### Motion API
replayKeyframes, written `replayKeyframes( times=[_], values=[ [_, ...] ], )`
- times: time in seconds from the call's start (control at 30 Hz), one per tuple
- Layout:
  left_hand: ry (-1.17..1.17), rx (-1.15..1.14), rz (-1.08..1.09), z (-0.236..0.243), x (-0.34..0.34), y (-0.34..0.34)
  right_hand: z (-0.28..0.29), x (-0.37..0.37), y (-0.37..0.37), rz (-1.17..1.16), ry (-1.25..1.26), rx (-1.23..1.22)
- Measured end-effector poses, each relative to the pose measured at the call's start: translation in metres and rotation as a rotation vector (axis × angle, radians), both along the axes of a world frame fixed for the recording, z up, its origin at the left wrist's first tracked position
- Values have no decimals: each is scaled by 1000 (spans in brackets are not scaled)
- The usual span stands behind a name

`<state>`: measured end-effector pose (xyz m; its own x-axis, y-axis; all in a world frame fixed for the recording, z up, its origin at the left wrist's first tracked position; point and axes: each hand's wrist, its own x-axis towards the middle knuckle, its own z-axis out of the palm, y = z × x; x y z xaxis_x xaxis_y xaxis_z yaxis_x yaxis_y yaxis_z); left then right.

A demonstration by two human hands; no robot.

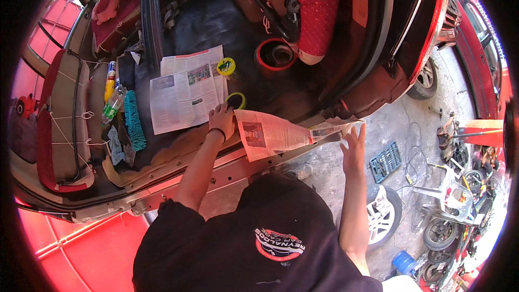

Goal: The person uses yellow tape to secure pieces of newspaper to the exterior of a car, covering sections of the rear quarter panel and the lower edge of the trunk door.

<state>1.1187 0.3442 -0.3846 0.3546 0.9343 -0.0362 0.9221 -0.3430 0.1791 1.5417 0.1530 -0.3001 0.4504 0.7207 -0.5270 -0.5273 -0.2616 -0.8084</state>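
Note:
A sheet of newspaper [278, 134] is stretched between my hands across the car's rear sill. My left hand [222, 120] is closed at its left end, beside a yellow-green ring that looks like a tape roll [236, 100]. With raised fingers, my right hand [354, 143] pinches the sheet's narrow right end. More newspaper pages [181, 100] lie flat on the dark cargo floor to the left. A second yellow-green roll [226, 66] rests at their right edge.
A red-rimmed dark container [275, 54] stands deeper in the cargo space. Bottles [112, 103] and a teal fuzzy duster [134, 121] lie at the left. On the ground to the right are a tool set [385, 161], a wheel [383, 216] and a blue jug [404, 263].

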Motion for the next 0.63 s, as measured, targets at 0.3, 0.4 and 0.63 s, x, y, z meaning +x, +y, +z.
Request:
replayKeyframes(
  times=[0.3,0.4,0.63],
  values=[
    [6,89,-253,-15,-26,32,-43,-28,-243,648,-857,-789],
    [-137,51,-240,26,-28,15,6,-31,-293,524,-795,-938],
    [-238,180,64,28,-34,-43,130,74,-387,615,73,-438]
  ],
)
